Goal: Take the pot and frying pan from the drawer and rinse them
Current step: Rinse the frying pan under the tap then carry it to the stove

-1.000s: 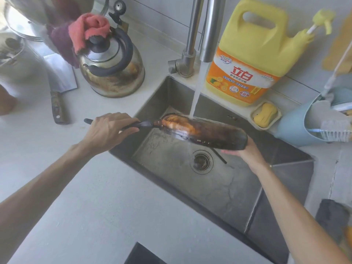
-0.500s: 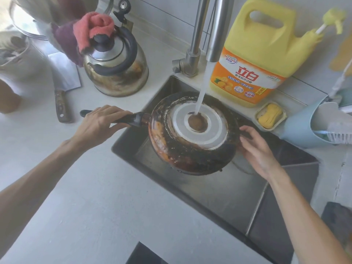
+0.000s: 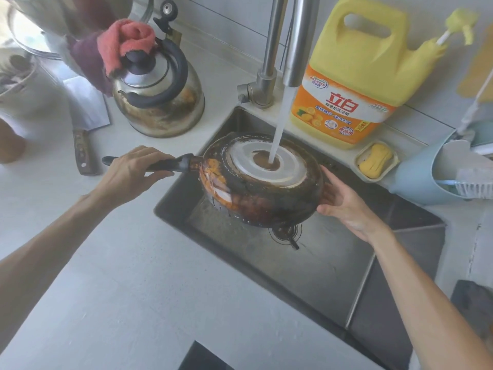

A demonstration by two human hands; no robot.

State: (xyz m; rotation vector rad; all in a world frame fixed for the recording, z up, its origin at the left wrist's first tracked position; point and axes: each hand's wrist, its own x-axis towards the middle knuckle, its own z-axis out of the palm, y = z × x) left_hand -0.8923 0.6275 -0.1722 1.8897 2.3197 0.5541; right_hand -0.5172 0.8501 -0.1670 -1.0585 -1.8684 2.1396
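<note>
upside down, the pan (image 3: 256,193) hangs over the back-left part of the sink (image 3: 333,265), water (image 3: 278,129) from the tap (image 3: 298,41) striking its pale base. left hand (image 3: 130,172) curls round the black handle (image 3: 170,164); right hand (image 3: 344,201), fingers straight, touches the pan's right rim. kettle (image 3: 160,102) sits on the counter (image 3: 120,276) by the sink's back-left corner.

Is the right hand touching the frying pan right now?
Touching. The head view shows the right hand with its fingers flat against the upturned frying pan at its right rim, no gap visible.
</note>
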